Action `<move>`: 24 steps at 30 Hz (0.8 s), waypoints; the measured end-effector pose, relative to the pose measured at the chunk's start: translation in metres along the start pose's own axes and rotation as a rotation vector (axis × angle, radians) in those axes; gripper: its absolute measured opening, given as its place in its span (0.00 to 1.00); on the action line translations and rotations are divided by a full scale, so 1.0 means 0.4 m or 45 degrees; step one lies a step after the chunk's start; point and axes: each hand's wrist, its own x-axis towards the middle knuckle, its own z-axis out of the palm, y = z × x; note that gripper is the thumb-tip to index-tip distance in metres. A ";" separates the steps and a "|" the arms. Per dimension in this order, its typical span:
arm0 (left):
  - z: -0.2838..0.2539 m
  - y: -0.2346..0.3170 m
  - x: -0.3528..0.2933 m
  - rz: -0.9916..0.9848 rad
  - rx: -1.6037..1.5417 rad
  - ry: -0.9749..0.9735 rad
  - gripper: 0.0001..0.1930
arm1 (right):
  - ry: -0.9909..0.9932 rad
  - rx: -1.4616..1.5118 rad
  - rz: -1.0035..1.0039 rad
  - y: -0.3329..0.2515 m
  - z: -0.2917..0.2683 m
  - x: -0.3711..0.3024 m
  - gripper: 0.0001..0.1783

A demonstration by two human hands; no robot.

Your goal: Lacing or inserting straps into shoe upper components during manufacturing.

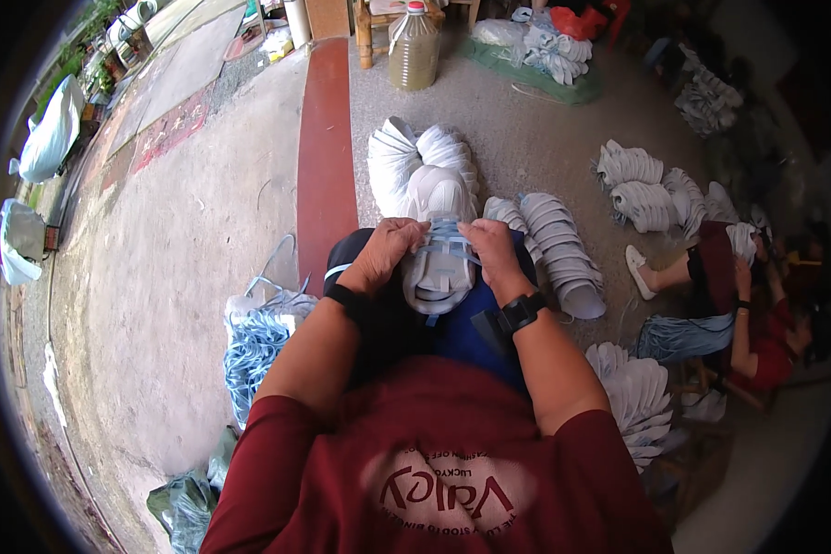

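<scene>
A white shoe upper (434,277) lies across my lap, its toe end pointing away from me. A light blue shoelace (448,242) crosses back and forth over its front. At the left edge of the lacing, my left hand (392,251) is closed, thumb and fingers pinching the lace close to the upper. My right hand (492,251) pinches the lace from the opposite edge, its fingers curled together. The fingertips partly hide the lace ends. Just beyond, a fanned stack of white uppers (397,162) stands on the floor.
Nested white uppers (563,249) lie in a row at right, with more (632,397) nearer. Blue laces (263,346) hang in a bundle at left. Another person (757,323) sits at far right. A capped plastic jug (415,51) stands ahead beside a red floor strip (326,138).
</scene>
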 end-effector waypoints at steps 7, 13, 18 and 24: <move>0.004 0.000 0.013 -0.118 -0.025 0.025 0.12 | -0.007 -0.562 -0.424 -0.032 0.001 0.003 0.18; -0.016 -0.038 0.031 -0.038 0.162 0.188 0.10 | 0.052 -0.711 -0.459 -0.038 -0.020 0.002 0.12; -0.029 -0.025 -0.013 0.184 0.677 0.318 0.24 | -0.052 -0.706 -0.319 -0.052 -0.044 -0.073 0.13; -0.124 -0.056 -0.069 0.398 -0.218 0.732 0.08 | 0.494 0.261 0.140 -0.039 -0.215 -0.098 0.08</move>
